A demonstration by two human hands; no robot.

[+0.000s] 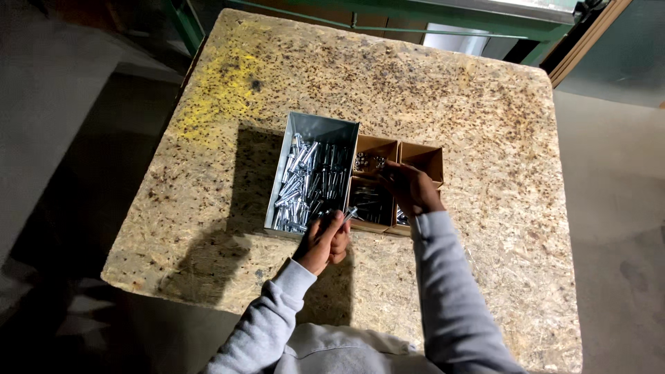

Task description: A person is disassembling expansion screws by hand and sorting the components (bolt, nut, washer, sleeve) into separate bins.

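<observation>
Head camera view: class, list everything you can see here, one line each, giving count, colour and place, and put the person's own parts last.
Table: one, speckled tan chipboard with a yellow smear at its far left, fills the middle.
Metal tray: one, grey, table centre.
Bolts: too many to count, silvery, piled in the metal tray.
Cardboard boxes: several small, brown, in a cluster right of the tray; small metal parts inside, kind unclear.
Floor: grey, around the table.
Sleeves: two, light grey, bottom centre.
Left hand: one, holds a silvery bolt at the tray's near corner.
Right hand: one, reaching over the cardboard boxes.
</observation>
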